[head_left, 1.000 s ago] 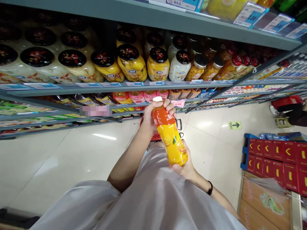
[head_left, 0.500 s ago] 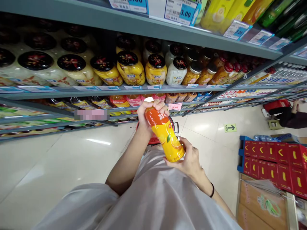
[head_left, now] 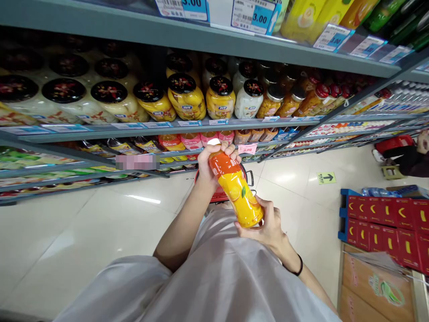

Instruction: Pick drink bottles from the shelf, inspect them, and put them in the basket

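A bottle of orange juice [head_left: 238, 192] with a white cap and an orange-and-yellow label is held tilted in front of my body. My left hand [head_left: 209, 167] is wrapped around its neck end, just below the cap. At the bottle's base, my right hand [head_left: 268, 221] grips with thumb and fingers on either side; a dark band circles that wrist. Below the bottle, partly hidden by it and my arms, is a red shopping basket [head_left: 219, 195] with a dark handle.
Ahead, a grey shelf [head_left: 150, 133] bears jars of fruit [head_left: 186, 99] with dark lids, above a lower row of bottles. Stacked red boxes [head_left: 385, 223] and brown cartons [head_left: 372, 286] stand at the right. Farther right sits a person [head_left: 405, 156] near a low stool [head_left: 392, 172].
The view has shifted slightly, so shelves, boxes and hands appear a little farther right. Both hands keep their hold on the bottle, which stays at nearly the same tilt.
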Available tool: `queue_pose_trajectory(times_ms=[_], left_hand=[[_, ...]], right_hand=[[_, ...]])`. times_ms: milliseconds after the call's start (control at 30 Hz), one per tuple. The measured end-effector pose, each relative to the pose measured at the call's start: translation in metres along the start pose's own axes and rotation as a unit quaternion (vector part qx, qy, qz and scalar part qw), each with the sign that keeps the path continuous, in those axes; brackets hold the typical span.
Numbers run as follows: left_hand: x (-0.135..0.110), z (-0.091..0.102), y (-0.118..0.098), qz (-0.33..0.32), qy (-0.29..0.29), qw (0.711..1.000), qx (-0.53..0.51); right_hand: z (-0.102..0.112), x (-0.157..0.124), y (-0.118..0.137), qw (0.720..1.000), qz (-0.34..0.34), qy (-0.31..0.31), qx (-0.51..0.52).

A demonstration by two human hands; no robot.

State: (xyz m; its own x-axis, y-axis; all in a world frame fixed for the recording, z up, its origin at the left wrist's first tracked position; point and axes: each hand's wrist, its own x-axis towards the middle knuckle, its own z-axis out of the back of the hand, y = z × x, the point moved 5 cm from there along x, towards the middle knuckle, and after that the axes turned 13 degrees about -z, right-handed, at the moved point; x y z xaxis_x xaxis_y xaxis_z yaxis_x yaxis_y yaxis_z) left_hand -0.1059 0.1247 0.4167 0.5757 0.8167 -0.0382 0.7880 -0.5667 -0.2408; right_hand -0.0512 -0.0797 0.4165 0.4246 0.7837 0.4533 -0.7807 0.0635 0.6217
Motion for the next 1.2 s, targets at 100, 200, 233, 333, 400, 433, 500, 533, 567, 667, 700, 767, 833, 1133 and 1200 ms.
queue_pose_trajectory(times_ms=[100,200,233,333,400,433,500,533,567,667,700,767,833,1133,1200], left_hand=[[-0.003,0.002,0.001,-0.005,0.013,1.000,-0.026],[-0.005,0.005,0.002,-0.008,0.020,1.000,-0.014],[-0.005,0.006,0.002,-0.012,0.019,1.000,-0.007],[-0.004,0.008,0.003,-0.022,0.011,1.000,-0.006],[-0.004,0.008,0.006,-0.013,0.015,0.999,-0.027],[-0.004,0.008,0.008,-0.002,0.020,0.999,-0.040],[-0.004,0.007,0.016,0.027,0.034,0.997,-0.057],[-0.004,0.007,0.019,0.040,0.038,0.997,-0.059],[-0.004,0.007,0.023,0.048,0.039,0.996,-0.059],[0.000,0.008,0.031,0.041,0.034,0.997,-0.054],[0.001,0.007,0.032,0.033,0.035,0.997,-0.054],[0.003,0.005,0.034,0.023,0.045,0.997,-0.057],[0.004,0.000,0.034,0.012,0.056,0.997,-0.052],[0.002,-0.033,0.069,-0.032,0.072,0.993,0.087],[0.001,-0.044,0.092,-0.038,0.076,0.990,0.113]], right_hand=[[-0.003,-0.007,-0.004,0.996,-0.066,0.022,0.055],[-0.006,-0.012,-0.006,0.989,-0.112,0.041,0.091],[-0.007,-0.013,-0.007,0.985,-0.130,0.047,0.100],[-0.012,-0.016,-0.010,0.962,-0.192,0.081,0.176],[-0.017,-0.020,-0.011,0.931,-0.234,0.094,0.265],[-0.019,-0.023,-0.012,0.915,-0.251,0.097,0.301],[-0.023,-0.031,-0.015,0.895,-0.280,0.102,0.332],[-0.024,-0.036,-0.017,0.891,-0.292,0.108,0.330],[-0.024,-0.040,-0.019,0.889,-0.301,0.117,0.323],[-0.020,-0.047,-0.025,0.898,-0.309,0.118,0.291],[-0.017,-0.047,-0.026,0.906,-0.304,0.115,0.272],[-0.009,-0.044,-0.027,0.926,-0.282,0.116,0.224],[0.001,-0.038,-0.028,0.950,-0.248,0.102,0.161],[0.060,-0.031,-0.038,0.996,-0.061,-0.044,-0.038],[0.075,-0.037,-0.051,0.993,-0.074,-0.067,-0.061]])
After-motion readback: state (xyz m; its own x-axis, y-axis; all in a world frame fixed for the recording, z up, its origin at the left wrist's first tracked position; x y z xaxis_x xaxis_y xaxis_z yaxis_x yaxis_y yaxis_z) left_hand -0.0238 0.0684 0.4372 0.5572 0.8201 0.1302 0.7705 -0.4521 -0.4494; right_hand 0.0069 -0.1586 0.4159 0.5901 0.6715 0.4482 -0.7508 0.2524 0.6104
